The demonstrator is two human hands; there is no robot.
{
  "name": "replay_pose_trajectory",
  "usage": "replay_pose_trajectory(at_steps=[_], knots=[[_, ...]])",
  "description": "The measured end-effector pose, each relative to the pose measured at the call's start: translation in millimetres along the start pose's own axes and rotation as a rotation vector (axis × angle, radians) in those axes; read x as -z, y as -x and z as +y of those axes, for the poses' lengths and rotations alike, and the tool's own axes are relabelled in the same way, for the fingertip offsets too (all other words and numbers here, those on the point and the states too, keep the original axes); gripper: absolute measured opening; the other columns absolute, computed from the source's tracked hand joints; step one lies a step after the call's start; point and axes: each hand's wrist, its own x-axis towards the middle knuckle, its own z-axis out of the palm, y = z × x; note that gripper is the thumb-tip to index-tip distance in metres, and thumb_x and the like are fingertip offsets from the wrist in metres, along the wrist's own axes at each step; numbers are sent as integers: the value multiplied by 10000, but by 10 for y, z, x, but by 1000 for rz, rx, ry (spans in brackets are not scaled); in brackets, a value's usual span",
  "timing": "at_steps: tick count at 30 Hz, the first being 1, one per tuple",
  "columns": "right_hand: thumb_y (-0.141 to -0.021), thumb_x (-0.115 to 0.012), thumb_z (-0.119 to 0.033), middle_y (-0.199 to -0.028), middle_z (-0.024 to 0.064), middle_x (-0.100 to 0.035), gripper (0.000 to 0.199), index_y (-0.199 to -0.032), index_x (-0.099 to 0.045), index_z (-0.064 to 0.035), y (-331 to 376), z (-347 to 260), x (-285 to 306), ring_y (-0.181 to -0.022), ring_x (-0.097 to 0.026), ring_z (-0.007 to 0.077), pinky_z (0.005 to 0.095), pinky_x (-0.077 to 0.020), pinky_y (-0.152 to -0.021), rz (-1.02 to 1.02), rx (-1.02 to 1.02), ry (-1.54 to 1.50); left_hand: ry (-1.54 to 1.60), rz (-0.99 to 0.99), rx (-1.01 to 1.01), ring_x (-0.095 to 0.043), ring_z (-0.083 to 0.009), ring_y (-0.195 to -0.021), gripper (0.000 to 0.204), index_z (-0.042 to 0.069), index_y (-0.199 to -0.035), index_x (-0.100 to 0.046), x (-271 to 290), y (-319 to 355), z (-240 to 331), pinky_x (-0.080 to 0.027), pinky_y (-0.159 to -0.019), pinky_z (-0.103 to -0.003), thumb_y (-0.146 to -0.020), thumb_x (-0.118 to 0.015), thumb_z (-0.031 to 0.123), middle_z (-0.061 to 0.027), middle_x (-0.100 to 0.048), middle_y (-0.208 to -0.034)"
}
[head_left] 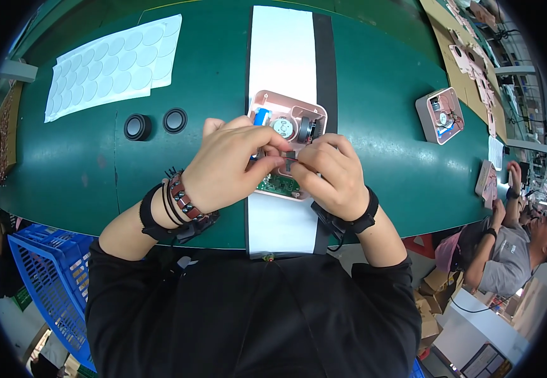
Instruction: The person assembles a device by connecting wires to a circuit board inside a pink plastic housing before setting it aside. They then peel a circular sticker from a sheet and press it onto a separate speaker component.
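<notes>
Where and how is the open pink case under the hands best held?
Take the pink case by its outer walls, probably from left and right: it lies open side up, exposing a green circuit board, so a grip from above could disturb the board.

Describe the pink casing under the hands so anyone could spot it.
On the green table, find the white strip down the middle. The open pink casing lies on it, beneath the left hand and right hand. Unlike the similar box farther right, it rests on that strip.

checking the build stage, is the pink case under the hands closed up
No, the pink case is open, with a green circuit board showing inside it.
</notes>
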Motion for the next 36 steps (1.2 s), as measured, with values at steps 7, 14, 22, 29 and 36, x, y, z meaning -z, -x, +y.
replay_pose_trajectory(at_steps=[7,14,22,29,36], knots=[[-710,-688,-86,-810,-9,-586,145,-802,-580,-114,18,-7,-72,-726,-575,144,326,-446,-787,107,-63,-41,84,-12,37,-530,-114,-799,129,134,-957,-656,1,-4,4,-273,-796,-307,-829,-673,121,40,-610,-825],[-696,-739,-51,-820,0,-617,218,-844,-589,-107,2,-54,7,-737,-589,170,381,-396,-810,87,-199,-68,36,11,-11,-555,-141,-827,71,144,-892,-637,-14,-3,41,-261,-783,-343,-830,-645,110,37,-620,-781],[-723,-743,-139,-835,-35,-619,177,-848,-618,-129,27,-76,-14,-737,-581,130,373,-370,-838,122,-180,79,49,-20,-12,-563,-162,-820,63,143,-879,-622,1,-3,70,-258,-775,-367,-833,-627,100,32,-626,-762],[-741,-734,-205,-852,-56,-617,153,-845,-635,-152,36,-130,-49,-740,-580,98,374,-358,-862,120,-175,211,36,-15,15,-565,-166,-820,56,137,-862,-595,-14,16,33,-262,-779,-374,-837,-638,110,37,-615,-756],[-686,-774,-165,-844,-41,-623,218,-849,-632,-141,41,-99,-72,-764,-579,136,382,-329,-869,82,-284,-28,14,99,-29,-556,-138,-806,84,147,-857,-589,-39,41,24,-261,-772,-365,-824,-665,127,62,-620,-787]])
